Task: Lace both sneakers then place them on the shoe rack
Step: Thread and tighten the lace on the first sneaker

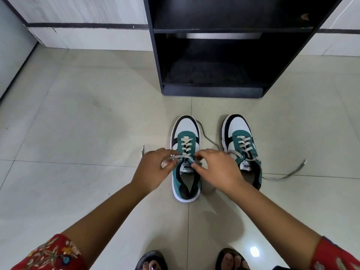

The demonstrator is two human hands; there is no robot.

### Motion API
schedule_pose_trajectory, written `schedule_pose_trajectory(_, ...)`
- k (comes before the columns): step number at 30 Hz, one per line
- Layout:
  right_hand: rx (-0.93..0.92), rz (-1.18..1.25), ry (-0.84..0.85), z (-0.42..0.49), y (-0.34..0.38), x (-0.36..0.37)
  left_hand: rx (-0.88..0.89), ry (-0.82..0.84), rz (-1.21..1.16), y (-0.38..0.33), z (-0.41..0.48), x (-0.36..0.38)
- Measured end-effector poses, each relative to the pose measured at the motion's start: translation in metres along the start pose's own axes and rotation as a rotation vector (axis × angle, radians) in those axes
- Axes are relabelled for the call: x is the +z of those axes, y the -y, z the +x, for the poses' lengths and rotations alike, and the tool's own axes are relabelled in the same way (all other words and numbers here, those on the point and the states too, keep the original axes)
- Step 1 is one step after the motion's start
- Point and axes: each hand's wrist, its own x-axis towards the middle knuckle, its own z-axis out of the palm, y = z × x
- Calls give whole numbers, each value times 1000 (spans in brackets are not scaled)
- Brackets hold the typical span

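Two teal, white and black sneakers stand side by side on the tiled floor, toes pointing at the shoe rack. Over the left sneaker (186, 133), my left hand (153, 168) pinches one end of its grey lace (187, 145) by the top eyelets. My right hand (218, 168) pinches the other end on the opposite side of the tongue. The right sneaker (240, 133) is laced through its eyelets, and its loose lace ends (288, 175) trail over the floor on both sides. The black shoe rack (212, 90) stands just beyond the shoes with its shelves open.
White wall panels with a dark stripe (78, 25) run behind the rack. My feet in dark sandals (152, 260) stand at the bottom edge. Beige floor tiles (78, 123) stretch to the left.
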Motion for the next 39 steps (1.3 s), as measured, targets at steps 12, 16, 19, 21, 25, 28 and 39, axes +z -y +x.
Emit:
schedule_pose_trajectory(12,136,142,-5,1,-15,13,70,-112,123,6,1,3)
schedule_pose_trajectory(16,157,174,12,1,-18,13,80,-128,141,9,0,4)
schedule_pose_trajectory(19,166,184,30,1,-19,14,79,-119,152,11,-1,4)
schedule_pose_trajectory(21,174,185,39,2,-20,15,68,-108,153,13,-2,5)
schedule_pose_trajectory(25,176,194,63,3,-22,20,31,-112,134,14,0,6)
schedule_pose_trajectory(28,159,261,102,1,-23,21,-66,-36,25,14,0,5)
schedule_pose_trajectory(39,100,1377,82,13,4,-2,-496,-3,-1006,-34,19,-17)
